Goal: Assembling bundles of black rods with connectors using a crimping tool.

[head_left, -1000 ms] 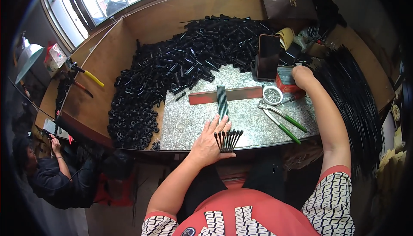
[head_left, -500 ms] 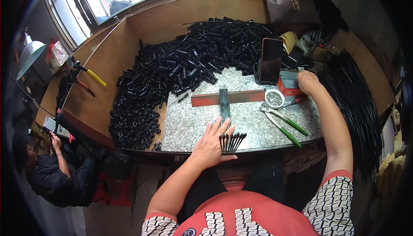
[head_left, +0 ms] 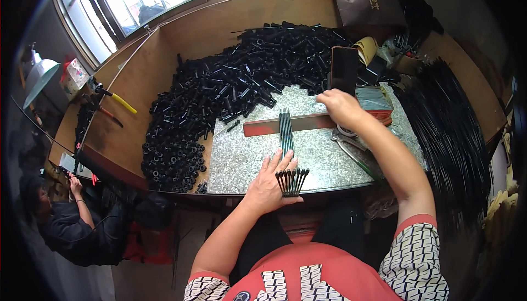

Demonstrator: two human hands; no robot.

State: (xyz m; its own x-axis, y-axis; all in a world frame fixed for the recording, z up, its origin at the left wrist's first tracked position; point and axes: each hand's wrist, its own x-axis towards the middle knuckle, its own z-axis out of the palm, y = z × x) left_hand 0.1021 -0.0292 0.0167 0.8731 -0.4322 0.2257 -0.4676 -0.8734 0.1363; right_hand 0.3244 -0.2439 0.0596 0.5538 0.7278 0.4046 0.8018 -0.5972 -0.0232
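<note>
The right hand point(head_left: 341, 108) has swung from the red box point(head_left: 384, 114) toward the flat bar point(head_left: 313, 122), its grip bunched, contents unclear, suggesting a fetch, while the left hand point(head_left: 269, 186) spreads over rods point(head_left: 285, 133) crossing that bar.

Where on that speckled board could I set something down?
Bare patches: left of the left hand, in front of the reddish bar; and between the thin rods and green-handled pliers. Crowded: the black heap and around the right hand.

two hands point(head_left: 267, 187) point(head_left: 341, 109), one phone point(head_left: 344, 69), one bar point(head_left: 261, 127)
</note>
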